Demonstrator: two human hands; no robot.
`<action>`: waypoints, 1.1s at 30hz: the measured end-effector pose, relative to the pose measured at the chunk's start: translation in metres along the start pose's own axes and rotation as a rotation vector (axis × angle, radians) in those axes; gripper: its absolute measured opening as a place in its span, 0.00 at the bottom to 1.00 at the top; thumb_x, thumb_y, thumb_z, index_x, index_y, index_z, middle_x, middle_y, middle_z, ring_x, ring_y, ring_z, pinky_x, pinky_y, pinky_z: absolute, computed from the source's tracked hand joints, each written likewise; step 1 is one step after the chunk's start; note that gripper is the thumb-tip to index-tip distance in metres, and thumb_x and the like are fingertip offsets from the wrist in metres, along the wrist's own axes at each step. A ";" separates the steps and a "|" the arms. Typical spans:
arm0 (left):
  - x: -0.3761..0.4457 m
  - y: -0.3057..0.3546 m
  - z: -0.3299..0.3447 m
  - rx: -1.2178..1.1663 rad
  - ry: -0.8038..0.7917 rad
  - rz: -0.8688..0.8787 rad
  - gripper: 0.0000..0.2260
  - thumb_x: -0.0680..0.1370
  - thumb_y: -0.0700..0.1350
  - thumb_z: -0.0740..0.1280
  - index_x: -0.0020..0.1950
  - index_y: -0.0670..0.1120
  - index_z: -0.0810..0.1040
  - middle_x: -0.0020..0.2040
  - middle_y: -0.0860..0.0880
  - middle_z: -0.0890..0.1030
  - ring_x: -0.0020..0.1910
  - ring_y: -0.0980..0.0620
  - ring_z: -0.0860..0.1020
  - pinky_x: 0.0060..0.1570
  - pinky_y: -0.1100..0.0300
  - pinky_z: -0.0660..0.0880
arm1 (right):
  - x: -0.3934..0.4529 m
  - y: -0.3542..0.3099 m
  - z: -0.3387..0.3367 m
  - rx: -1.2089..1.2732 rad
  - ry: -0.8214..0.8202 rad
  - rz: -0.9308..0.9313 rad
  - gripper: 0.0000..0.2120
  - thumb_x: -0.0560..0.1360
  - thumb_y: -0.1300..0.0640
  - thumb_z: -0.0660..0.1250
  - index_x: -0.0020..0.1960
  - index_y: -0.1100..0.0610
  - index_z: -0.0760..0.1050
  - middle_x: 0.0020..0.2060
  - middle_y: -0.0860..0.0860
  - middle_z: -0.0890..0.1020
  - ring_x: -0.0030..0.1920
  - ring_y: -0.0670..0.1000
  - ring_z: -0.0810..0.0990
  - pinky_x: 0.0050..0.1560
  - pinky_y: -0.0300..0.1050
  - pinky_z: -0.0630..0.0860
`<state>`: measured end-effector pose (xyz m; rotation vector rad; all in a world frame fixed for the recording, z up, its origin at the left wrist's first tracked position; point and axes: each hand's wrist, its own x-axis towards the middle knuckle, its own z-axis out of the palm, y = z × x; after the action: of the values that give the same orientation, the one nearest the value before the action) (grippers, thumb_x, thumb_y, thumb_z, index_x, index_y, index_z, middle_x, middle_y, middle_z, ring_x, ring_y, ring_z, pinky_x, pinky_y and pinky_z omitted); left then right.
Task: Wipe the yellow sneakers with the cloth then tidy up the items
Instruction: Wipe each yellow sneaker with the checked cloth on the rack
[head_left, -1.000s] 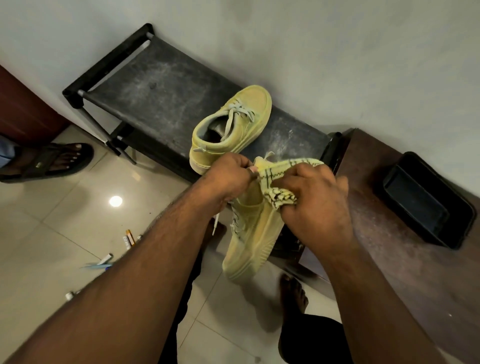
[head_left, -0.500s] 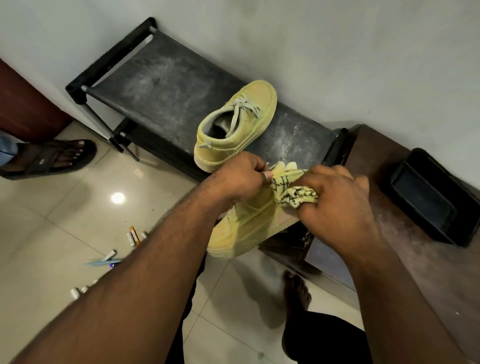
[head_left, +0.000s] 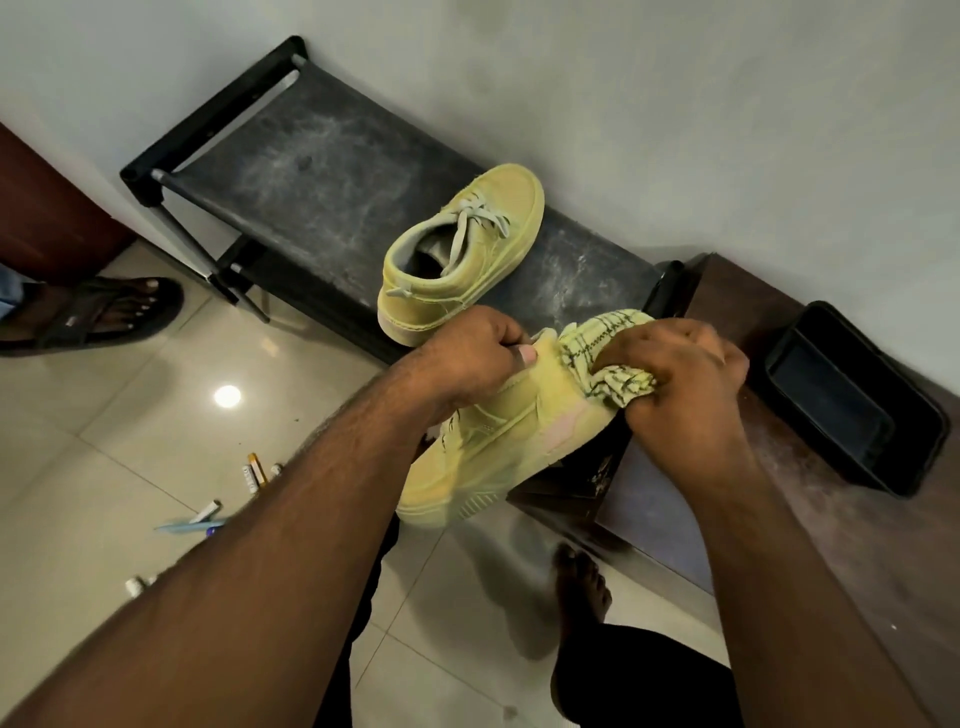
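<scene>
Left hand (head_left: 470, 353): gripping the collar of the held yellow sneaker (head_left: 488, 447), thumb on the rim.
Right hand (head_left: 675, 379): closed around the bunched checked cloth (head_left: 605, 358), pressing it against the heel end.
Held sneaker: in the air, tilted, toe down toward the tiled floor (head_left: 104, 457), in front of the brown desk (head_left: 779, 467).
Second yellow sneaker (head_left: 467, 249): upright on the dusty black rack (head_left: 311, 171), by the wall.
Black tray (head_left: 852, 400): on the desk.
Floor: small tubes (head_left: 254, 470) scattered; sandalled foot (head_left: 93, 312) at left.
</scene>
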<state>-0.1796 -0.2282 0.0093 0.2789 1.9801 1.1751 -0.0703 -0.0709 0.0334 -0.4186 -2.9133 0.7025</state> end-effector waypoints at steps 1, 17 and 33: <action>0.000 0.001 0.001 -0.011 0.018 -0.004 0.07 0.80 0.42 0.66 0.43 0.45 0.81 0.40 0.50 0.81 0.40 0.55 0.77 0.43 0.60 0.75 | -0.001 -0.003 0.000 0.000 0.014 -0.002 0.14 0.65 0.63 0.70 0.44 0.46 0.83 0.47 0.38 0.80 0.58 0.52 0.72 0.56 0.50 0.55; 0.014 -0.004 0.004 -0.270 0.299 -0.266 0.08 0.81 0.45 0.64 0.54 0.42 0.78 0.40 0.47 0.76 0.36 0.52 0.72 0.37 0.61 0.70 | -0.017 -0.032 0.022 -0.068 0.028 -0.082 0.19 0.68 0.58 0.67 0.58 0.52 0.80 0.46 0.50 0.78 0.47 0.54 0.77 0.42 0.47 0.76; 0.015 -0.001 0.005 -0.399 0.299 -0.300 0.12 0.82 0.40 0.59 0.38 0.46 0.70 0.35 0.49 0.70 0.44 0.49 0.73 0.37 0.59 0.71 | 0.002 -0.021 0.017 0.060 -0.007 -0.012 0.21 0.69 0.65 0.71 0.59 0.50 0.80 0.45 0.44 0.74 0.47 0.48 0.77 0.44 0.41 0.74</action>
<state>-0.1858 -0.2173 -0.0007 -0.4060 1.8929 1.4346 -0.0800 -0.0958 0.0284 -0.3927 -2.8901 0.7880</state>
